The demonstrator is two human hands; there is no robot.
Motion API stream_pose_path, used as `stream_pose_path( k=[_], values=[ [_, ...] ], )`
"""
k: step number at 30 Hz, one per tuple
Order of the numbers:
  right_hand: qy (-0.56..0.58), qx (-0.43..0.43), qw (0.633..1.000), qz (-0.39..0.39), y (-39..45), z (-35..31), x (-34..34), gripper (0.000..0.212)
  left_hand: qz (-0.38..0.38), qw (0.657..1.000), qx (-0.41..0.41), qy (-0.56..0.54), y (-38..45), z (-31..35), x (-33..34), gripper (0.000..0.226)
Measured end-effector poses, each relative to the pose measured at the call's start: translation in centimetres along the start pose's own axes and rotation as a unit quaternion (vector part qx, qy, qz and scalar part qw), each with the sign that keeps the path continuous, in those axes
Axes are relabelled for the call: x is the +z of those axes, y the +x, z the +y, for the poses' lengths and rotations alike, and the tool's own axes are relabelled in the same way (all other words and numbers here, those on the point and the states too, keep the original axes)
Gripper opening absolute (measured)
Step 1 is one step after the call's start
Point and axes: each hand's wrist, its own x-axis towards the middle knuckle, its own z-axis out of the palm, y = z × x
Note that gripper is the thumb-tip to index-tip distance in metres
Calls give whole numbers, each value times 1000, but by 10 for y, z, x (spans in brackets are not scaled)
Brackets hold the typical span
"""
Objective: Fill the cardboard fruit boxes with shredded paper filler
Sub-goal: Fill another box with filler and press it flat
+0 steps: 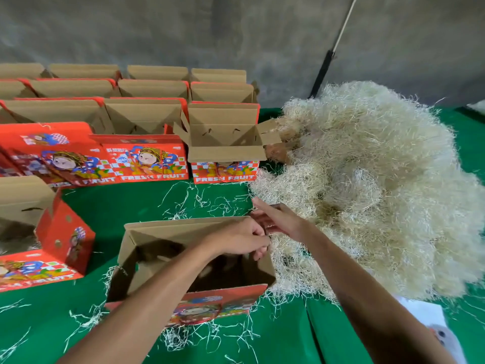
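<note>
An open red fruit box (223, 300) with brown cardboard inside stands in front of me on the green cloth. My left hand (244, 239) reaches across its opening and curls its fingers over the box's right flap. My right hand (278, 218) stretches forward with straight fingers past the box's far right corner, at the edge of the big heap of pale shredded paper (372, 185). Whether it holds any strands is not visible. The box's inside looks dark and mostly hidden by my left arm.
Rows of open red "FRESH FRUIT" boxes (147, 158) fill the back left. Another open box (63, 237) stands at the near left. Loose strands (204, 200) lie on the green cloth (131, 206). A grey wall rises behind.
</note>
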Motion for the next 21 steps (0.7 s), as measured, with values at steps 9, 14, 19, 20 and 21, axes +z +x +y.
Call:
stream_pose_path(
  k=[9,14,19,20,21],
  values=[
    [-334,70,926,160,18,98,-36,89,93,994,-7,-64,29,-16,16,12],
    [-416,69,904,67,31,134,-6,96,80,993,-37,-83,29,-22,20,11],
    [-456,98,878,103,23,162,16,81,91,993,-64,-37,19,-26,21,15],
    [-452,89,881,112,21,162,19,71,96,992,-69,-36,18,-26,22,15],
    [-445,71,884,126,21,162,19,57,99,992,-71,-37,17,-25,23,15]
  ],
)
